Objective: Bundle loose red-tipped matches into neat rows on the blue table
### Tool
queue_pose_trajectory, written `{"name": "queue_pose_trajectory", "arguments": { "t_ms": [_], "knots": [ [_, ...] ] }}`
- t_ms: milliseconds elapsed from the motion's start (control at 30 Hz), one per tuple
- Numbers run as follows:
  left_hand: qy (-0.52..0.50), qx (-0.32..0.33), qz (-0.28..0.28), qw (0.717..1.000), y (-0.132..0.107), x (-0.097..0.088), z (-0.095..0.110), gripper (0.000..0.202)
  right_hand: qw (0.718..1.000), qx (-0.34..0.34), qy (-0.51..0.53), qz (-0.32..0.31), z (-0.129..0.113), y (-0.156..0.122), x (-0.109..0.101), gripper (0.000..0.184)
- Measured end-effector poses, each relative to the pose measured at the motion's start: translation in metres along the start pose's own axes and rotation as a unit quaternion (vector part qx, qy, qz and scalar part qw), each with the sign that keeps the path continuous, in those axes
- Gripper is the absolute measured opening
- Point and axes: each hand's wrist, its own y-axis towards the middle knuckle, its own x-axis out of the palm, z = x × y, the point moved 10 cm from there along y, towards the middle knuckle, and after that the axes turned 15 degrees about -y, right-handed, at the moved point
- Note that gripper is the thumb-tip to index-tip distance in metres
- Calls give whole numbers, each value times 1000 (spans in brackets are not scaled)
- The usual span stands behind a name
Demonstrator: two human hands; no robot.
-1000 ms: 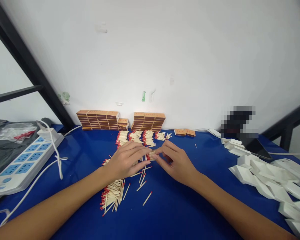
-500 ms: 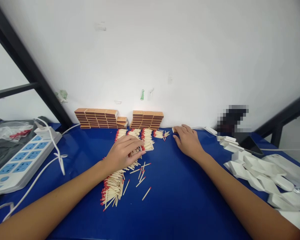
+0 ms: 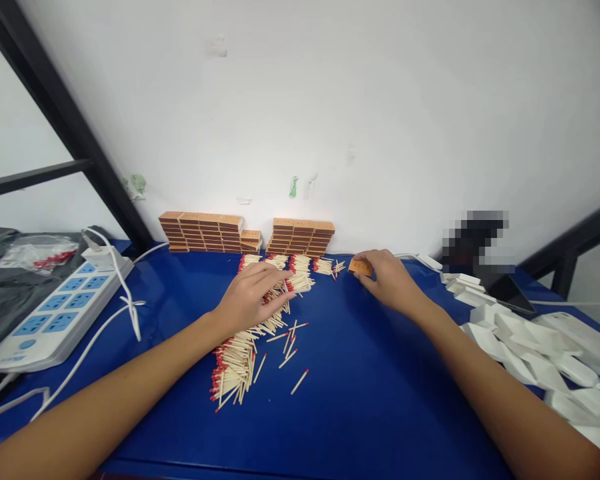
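Observation:
My left hand (image 3: 253, 293) is curled over the heap of red-headed matches (image 3: 235, 367). Between its thumb and fingers are matches and the white edge of a small matchbox tray (image 3: 287, 286), mostly hidden by the hand. At the back of the table, my right hand (image 3: 387, 277) pinches an orange matchbox (image 3: 361, 267) between thumb and fingers, its printed top tilted into view. Bundles of matches (image 3: 300, 265) lie in rows beyond my left hand, and a few loose matches (image 3: 300, 381) are scattered in front.
Stacked matchboxes (image 3: 200, 232) line the wall, with a second stack (image 3: 303, 235) beside them. White trays (image 3: 525, 340) are heaped at the right near a dark phone-like device (image 3: 505, 290). A power strip (image 3: 60, 310) with white cords and a plastic bag (image 3: 40, 255) occupy the left.
My right hand has raised and tilted the matchbox, so its orange face now shows. My left hand stays over the matches. The whole view has shifted slightly.

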Motion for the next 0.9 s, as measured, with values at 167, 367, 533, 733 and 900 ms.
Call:
{"name": "queue_pose_trajectory", "arguments": {
  "t_ms": [167, 367, 533, 733, 900],
  "knots": [
    [-14, -25, 9, 1000, 0, 0, -2, 38, 985, -75, 153, -15, -65, -10, -17, 52],
    [-34, -54, 9, 998, 0, 0, -6, 39, 966, -86, 245, -9, -95, -20, -27, 48],
    [-51, -66, 2, 996, 0, 0, -9, 39, 967, -106, 233, 9, -97, -21, -32, 45],
    [-80, -82, -2, 993, 1, 2, -12, 36, 973, -129, 187, 46, -105, -25, -42, 41],
    [-100, -92, -5, 991, 1, 2, -18, 36, 969, -140, 189, 71, -108, -27, -50, 39]
  ]
}}
